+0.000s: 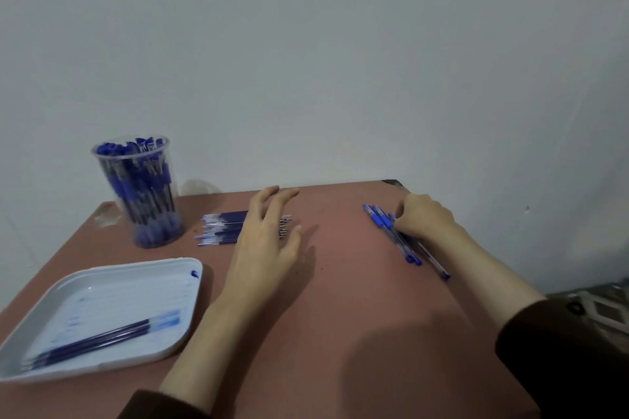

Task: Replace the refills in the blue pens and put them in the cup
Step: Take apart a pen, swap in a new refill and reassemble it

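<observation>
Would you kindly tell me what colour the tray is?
The tray is white, head view.

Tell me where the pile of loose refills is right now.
Head view: the pile of refills lies on the table left of centre, between the clear cup and the left hand, whose fingers partly cover it, beyond the white tray.

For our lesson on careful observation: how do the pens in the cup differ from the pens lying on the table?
The pens in the cup stand upright; the pens on the table lie flat. The pens in the cup are many, packed tight; the pens on the table are few. No hand touches the pens in the cup; the right hand curls its fingers on the pens on the table. Both are blue.
</observation>
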### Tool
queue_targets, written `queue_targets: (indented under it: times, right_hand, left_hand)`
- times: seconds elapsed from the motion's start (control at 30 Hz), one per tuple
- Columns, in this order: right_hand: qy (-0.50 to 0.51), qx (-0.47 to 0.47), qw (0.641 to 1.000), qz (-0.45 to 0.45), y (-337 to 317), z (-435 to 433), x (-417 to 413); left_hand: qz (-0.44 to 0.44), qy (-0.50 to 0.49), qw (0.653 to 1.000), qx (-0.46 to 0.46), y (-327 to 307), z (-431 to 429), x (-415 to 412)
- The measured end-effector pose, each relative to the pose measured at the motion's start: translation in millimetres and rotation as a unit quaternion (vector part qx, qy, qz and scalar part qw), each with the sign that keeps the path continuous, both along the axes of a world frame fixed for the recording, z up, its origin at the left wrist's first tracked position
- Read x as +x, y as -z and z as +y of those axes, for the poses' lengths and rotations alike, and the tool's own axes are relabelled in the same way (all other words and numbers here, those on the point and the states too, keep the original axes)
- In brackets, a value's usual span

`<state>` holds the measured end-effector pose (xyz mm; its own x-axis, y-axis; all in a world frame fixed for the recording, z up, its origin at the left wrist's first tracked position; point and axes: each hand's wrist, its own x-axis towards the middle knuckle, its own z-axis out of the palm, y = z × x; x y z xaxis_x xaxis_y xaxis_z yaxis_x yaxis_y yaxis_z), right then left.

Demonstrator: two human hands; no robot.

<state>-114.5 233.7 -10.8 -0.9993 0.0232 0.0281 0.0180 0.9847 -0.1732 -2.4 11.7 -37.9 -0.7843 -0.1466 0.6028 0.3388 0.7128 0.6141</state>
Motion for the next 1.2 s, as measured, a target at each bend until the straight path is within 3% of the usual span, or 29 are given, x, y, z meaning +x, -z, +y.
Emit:
queue_targets:
  times: [0.1, 0.23, 0.33, 0.47, 0.73, 1.03, 1.2]
  right_hand:
    - [0.013, 0.004, 0.999, 0.033, 5, 0, -5]
    - [-0.011, -0.056, 0.992, 0.117, -9, -15, -2]
    - [-0.125, -0.17, 0.966, 0.151, -27, -49, 19]
    - [-0.292, -0.261, 0.916, 0.089, -17, -103, 49]
    - [-0.357, -0.259, 0.886, 0.145, 20, -139, 60]
    - [-0.343, -0.228, 0.897, 0.162, 22, -136, 62]
    - [-0.289, -0.134, 0.935, 0.158, 23, -128, 48]
  left_hand:
    - [-0.01, 0.013, 1.0, 0.0, 1, -3, 0]
    - [-0.012, 0.012, 1.0, 0.022, -6, -15, 4]
    - [-0.009, -0.006, 0.999, 0.042, -13, -27, 9]
    - [-0.009, -0.042, 0.998, 0.039, -12, -46, 9]
    - [-0.024, -0.058, 0.998, 0.022, -7, -53, 11]
    - [-0.039, -0.058, 0.995, 0.068, -9, -59, 12]
    - [-0.046, -0.089, 0.992, 0.081, -9, -64, 12]
